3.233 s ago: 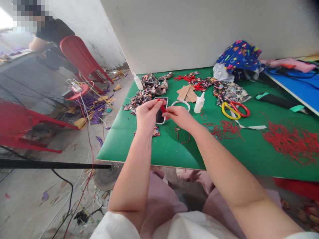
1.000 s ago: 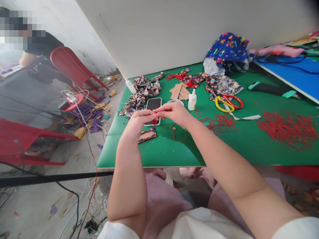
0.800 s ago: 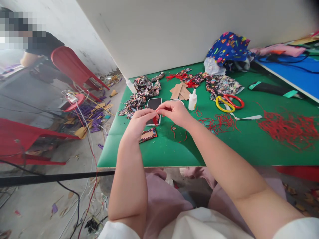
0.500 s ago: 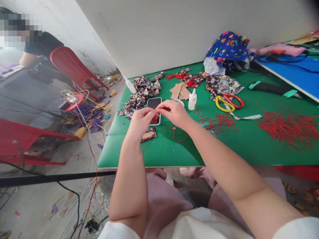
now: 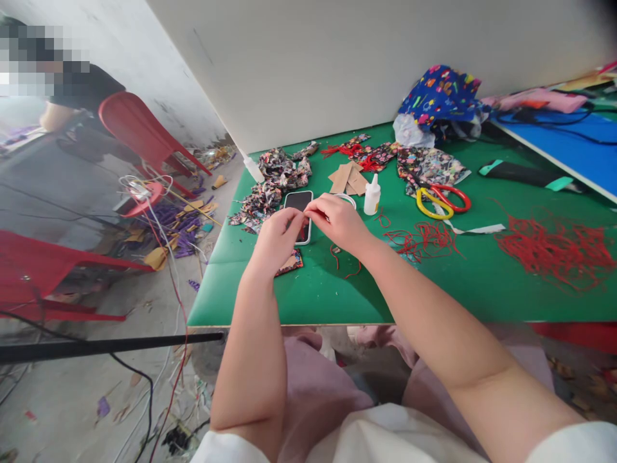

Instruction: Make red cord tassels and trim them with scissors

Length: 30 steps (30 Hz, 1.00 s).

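Observation:
My left hand (image 5: 278, 239) and my right hand (image 5: 340, 222) meet fingertip to fingertip above a phone (image 5: 299, 200) with a white edge. Both are closed in a pinch, and a bit of red cord (image 5: 304, 231) shows between them; its ends are hidden by the fingers. Below my left hand lies a small flowered fabric piece (image 5: 290, 263) with a tan card face, partly covered by the hand. Loose red cord ends (image 5: 354, 268) lie under my right wrist.
A white glue bottle (image 5: 372, 196), brown card pieces (image 5: 348, 177) and scissors (image 5: 442, 200) lie beyond my right hand. Crumpled flowered fabric (image 5: 270, 183) sits at the left. Tangled red cord (image 5: 554, 251) spreads to the right. Another person (image 5: 87, 83) sits at far left near a red chair (image 5: 130, 122).
My hands stay pinched together above the phone, with the fingertips shifted very slightly. Less red shows below the fingers now. Nothing on the table has visibly moved.

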Available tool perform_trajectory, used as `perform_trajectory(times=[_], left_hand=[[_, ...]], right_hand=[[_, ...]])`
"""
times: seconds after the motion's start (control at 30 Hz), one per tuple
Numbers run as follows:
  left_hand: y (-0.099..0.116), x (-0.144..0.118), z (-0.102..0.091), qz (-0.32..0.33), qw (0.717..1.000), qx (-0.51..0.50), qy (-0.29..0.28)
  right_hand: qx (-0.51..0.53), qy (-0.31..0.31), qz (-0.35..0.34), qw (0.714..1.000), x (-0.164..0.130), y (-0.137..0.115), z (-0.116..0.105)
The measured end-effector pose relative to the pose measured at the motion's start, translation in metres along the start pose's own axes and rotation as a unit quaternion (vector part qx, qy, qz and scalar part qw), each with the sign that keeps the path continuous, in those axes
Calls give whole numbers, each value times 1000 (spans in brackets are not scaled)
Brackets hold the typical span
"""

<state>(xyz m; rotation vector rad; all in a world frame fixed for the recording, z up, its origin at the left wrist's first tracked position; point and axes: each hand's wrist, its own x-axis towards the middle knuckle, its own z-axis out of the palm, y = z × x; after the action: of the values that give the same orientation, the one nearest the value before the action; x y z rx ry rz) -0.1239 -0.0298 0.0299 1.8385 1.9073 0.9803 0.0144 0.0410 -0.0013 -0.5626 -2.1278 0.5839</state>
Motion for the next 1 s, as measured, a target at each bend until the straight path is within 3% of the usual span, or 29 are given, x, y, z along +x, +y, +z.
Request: perform_trajectory(times=[0.1, 0.2, 0.27, 0.37, 0.5, 0.73, 1.0], left_hand=[[-5, 1, 4, -30, 994, -108, -9], [-5, 1, 8, -64, 968, -239, -35], [-3, 1, 9, -71, 962, -257, -55], [-2, 1, 8, -54, 979, -190, -54], [-8, 2, 6, 25, 999, -31, 20], [-13, 1, 4, 149, 980, 100, 90], [-9, 0, 7, 162, 959, 202, 114]], right_hand=[[-31, -13, 3, 999, 0, 1, 1], [-64, -22, 12, 998, 0, 1, 2], [-71, -22, 15, 997, 0, 2, 3], [-64, -10, 22, 998, -1, 4, 3], [-45, -4, 30, 999, -1, 6, 4], [-9, 0, 63, 998, 1, 5, 4], [6, 4, 88, 996, 3, 4, 2]])
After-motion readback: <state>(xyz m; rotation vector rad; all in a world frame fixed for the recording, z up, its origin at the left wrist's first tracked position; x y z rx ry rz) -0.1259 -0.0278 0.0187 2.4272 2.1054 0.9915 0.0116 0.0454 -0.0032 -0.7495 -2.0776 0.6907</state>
